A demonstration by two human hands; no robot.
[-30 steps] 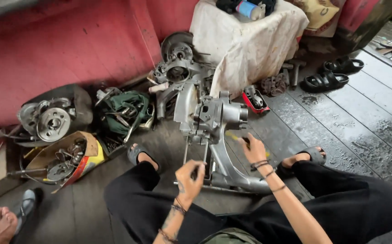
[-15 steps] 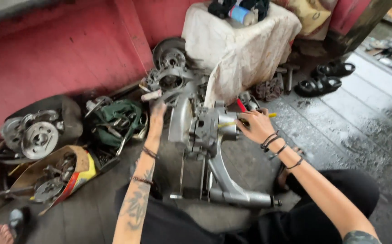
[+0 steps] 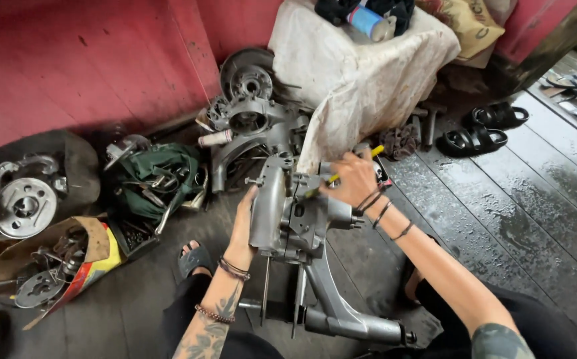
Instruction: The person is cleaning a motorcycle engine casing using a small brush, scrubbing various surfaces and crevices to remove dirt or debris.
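A grey metal engine casing (image 3: 288, 213) with a long arm stands upright on the wooden floor between my legs. My left hand (image 3: 243, 223) lies flat against its left side, steadying it. My right hand (image 3: 349, 178) grips a yellow-handled tool (image 3: 341, 174) whose tip points into the casing's upper right part. Several bracelets circle both wrists.
Another engine casing (image 3: 252, 119) and a wheel hub lie behind by the red wall (image 3: 89, 60). A green bag of tools (image 3: 158, 176), a brake drum (image 3: 25, 203) and a cardboard box of parts (image 3: 55, 266) sit left. A cloth-covered stand (image 3: 361, 73) and black sandals (image 3: 478, 133) are right.
My view has closed in on the casing. My left hand slid from the top of the casing down onto its left side. My right hand stays at the upper right with the tool.
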